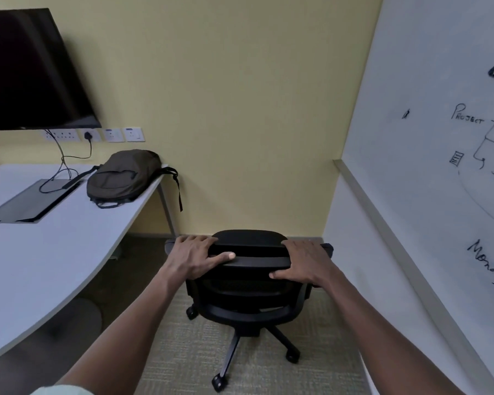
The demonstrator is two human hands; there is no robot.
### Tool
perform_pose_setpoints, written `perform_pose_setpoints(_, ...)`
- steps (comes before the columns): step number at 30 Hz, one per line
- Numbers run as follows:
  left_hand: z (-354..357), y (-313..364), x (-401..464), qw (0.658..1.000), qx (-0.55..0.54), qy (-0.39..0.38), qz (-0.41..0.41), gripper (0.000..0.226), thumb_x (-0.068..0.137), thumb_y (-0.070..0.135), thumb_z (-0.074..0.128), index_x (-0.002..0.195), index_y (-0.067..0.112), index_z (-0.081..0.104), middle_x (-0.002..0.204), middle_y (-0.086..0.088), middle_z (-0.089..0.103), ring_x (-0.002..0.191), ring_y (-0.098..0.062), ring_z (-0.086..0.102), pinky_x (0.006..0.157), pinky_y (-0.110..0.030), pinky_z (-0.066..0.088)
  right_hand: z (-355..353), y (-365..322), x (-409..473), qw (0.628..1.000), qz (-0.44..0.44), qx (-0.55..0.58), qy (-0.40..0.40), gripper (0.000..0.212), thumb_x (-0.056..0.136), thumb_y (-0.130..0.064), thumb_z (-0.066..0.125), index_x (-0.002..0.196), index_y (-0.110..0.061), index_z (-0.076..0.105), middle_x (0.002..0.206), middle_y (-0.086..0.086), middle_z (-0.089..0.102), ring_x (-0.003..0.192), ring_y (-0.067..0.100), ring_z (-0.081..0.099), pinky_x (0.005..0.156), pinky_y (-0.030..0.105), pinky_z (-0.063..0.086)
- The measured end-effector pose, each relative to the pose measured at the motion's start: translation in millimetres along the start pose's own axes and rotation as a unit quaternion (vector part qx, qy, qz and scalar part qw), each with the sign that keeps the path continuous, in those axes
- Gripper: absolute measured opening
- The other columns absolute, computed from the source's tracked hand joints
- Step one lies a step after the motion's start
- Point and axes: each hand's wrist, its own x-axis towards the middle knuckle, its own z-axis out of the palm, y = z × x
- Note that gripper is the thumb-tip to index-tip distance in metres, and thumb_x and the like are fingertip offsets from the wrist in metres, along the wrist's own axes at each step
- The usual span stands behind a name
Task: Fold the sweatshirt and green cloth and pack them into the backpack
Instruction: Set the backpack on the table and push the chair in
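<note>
A: Backpack first: where is the soft dark olive backpack (124,175)?

B: It lies flat at the far right corner of the white curved table (54,252), zipped up I think. One strap hangs over the table edge.

A: And the hands?

B: The left hand (196,256) and the right hand (304,263) both grip the top bar of the black wheeled office chair (251,280), fingers curled over it.

A: So what is the job now?

B: I think it is rolling the chair out of the way. Push gently with both hands so it goes straight.

A: Is there room?

B: Not much. The whiteboard wall (439,166) is close on the right, the yellow wall (226,95) is just behind the chair, and the table edge curves in on the left. The open carpet (183,352) is nearer the person.

A: The sweatshirt and green cloth?

B: I can't see them.
</note>
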Motion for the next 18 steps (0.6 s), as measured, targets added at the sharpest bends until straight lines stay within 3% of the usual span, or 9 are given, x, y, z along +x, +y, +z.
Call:
perform_pose_setpoints(3,-2.1,-0.3,-1.0,1.000,0.014,0.005,0.009,0.117,0.061,0.100,-0.005,0.143,0.032,0.045,0.142,0.001,0.055,0.128,-0.021,0.047,0.104,-0.043,0.031,-7.8,-0.6,0.0,1.000,-0.014,0.007,-0.020,0.117,0.060,-0.096,0.046,0.147,-0.019,0.038,0.140,0.005,0.053,0.127,0.029,0.050,0.105,0.044,0.039)
perform_pose_setpoints(7,-1.0,1.8,-3.6,1.000,0.019,-0.003,0.009,0.115,0.062,0.100,-0.003,0.141,0.032,0.047,0.138,0.001,0.057,0.126,-0.022,0.048,0.103,-0.043,0.031,-7.0,1.0,-3.8,1.000,-0.027,0.008,-0.006,0.129,0.051,-0.107,0.029,0.143,-0.018,0.042,0.132,0.007,0.057,0.120,0.029,0.054,0.102,0.045,0.040)
perform_pose_setpoints(15,0.6,13.2,-22.8,1.000,0.023,0.008,0.013,0.114,0.060,0.102,0.004,0.138,0.032,0.049,0.132,0.000,0.059,0.119,-0.023,0.050,0.104,-0.041,0.029,-5.2,0.8,-17.3,0.998,-0.021,0.010,0.050,0.115,0.048,-0.108,0.026,0.119,-0.022,0.058,0.106,-0.001,0.064,0.099,0.023,0.060,0.086,0.040,0.047)
perform_pose_setpoints(18,1.1,15.6,-29.2,1.000,0.026,0.011,0.014,0.117,0.058,0.104,0.006,0.136,0.029,0.051,0.127,0.000,0.061,0.114,-0.022,0.052,0.103,-0.041,0.031,-5.7,-1.5,-23.2,0.999,-0.019,0.014,0.045,0.113,0.049,-0.107,0.028,0.119,-0.023,0.058,0.108,-0.001,0.065,0.099,0.023,0.060,0.086,0.040,0.047)
